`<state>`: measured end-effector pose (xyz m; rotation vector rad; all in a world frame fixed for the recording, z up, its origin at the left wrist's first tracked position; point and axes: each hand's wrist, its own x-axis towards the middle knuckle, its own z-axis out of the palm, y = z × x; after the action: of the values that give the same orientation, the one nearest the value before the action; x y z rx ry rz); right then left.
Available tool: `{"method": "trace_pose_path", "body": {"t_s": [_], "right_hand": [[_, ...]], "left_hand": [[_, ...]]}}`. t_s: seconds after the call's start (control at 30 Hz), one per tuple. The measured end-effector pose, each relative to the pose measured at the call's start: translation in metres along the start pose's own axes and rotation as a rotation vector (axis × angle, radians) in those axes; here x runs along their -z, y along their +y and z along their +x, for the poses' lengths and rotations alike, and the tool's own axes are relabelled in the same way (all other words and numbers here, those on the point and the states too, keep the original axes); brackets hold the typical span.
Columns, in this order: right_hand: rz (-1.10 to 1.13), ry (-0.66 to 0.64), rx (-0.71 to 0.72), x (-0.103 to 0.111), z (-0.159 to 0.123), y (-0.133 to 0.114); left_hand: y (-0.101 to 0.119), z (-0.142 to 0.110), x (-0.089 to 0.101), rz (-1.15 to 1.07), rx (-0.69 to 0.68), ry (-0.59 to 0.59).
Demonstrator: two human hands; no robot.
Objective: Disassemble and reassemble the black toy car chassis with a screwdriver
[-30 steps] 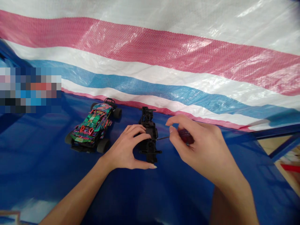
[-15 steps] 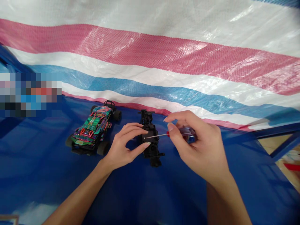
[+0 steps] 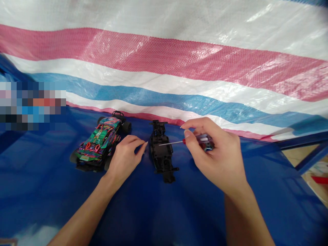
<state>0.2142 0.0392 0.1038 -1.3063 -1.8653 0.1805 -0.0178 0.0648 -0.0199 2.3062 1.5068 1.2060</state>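
A bare black toy car chassis [image 3: 162,153] lies on the blue sheet [image 3: 159,212]. My right hand [image 3: 215,157] grips a small screwdriver [image 3: 191,140] with a clear handle and red collar; its thin shaft points left over the chassis. My left hand [image 3: 125,157] rests just left of the chassis, fingers pinched together at the tips on something too small to make out. A colourful green and red toy race car [image 3: 100,141] with black wheels stands left of that hand.
A red, white and blue striped tarp [image 3: 179,68] rises behind the blue sheet. A blurred patch [image 3: 32,106] sits at the left edge. At the far right, a blue frame [image 3: 310,157] and a floor with a red object [image 3: 319,179] show.
My left hand has let go of the chassis and drawn back to its left with the fingers pinched. The screwdriver has lifted, and its shaft now shows above the chassis.
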Motion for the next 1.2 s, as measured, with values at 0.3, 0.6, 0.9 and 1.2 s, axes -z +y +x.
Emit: {"method": "trace_pose_path", "body": {"t_s": [0.3,0.6,0.9,1.2], "right_hand": [[-0.011,-0.012,0.011,0.001,-0.001,0.001],[-0.031,-0.021,0.041,0.002,-0.001,0.004],[-0.023,-0.005,-0.006,0.005,-0.001,0.003],[0.093,0.046,-0.152,-0.004,0.004,0.015]], "left_hand": [[0.009,-0.007,-0.003,0.176,0.021,-0.27],[0.013,-0.007,-0.005,0.215,0.051,-0.296],[0.013,-0.008,-0.006,0.146,0.088,-0.256],[0.025,-0.006,0.001,-0.063,0.049,-0.057]]}}
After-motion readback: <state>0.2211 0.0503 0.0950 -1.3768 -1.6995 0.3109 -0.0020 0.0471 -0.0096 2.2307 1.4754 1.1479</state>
